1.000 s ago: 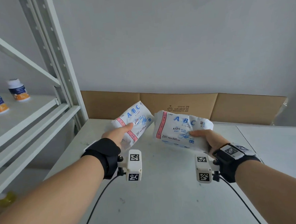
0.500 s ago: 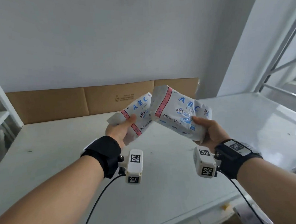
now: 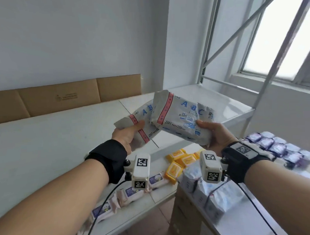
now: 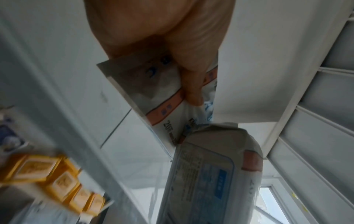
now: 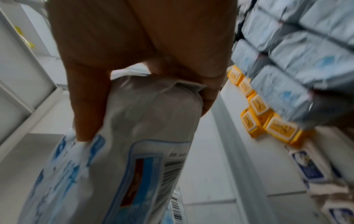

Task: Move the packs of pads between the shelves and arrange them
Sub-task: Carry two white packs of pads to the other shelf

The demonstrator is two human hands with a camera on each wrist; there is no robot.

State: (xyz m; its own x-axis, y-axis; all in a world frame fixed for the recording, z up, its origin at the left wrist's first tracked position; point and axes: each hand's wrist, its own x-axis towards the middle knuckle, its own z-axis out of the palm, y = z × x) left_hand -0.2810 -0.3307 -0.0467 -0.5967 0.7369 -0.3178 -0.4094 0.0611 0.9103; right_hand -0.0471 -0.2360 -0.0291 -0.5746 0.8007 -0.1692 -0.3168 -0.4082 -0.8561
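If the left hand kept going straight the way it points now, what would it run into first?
Probably the other white ABC pad pack, held in the right hand. The left hand points up and to the right with its own white pad pack, whose end already overlaps that one. Whether they touch is unclear.

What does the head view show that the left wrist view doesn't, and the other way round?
Only the head view shows the right hand, the flattened brown cardboard against the wall, and the pale pink packs on the lower shelf. Only the left wrist view shows the printed blue panel on the underside of the right-hand white pad pack. Both show the left hand gripping the other white pad pack, and the yellow packs.
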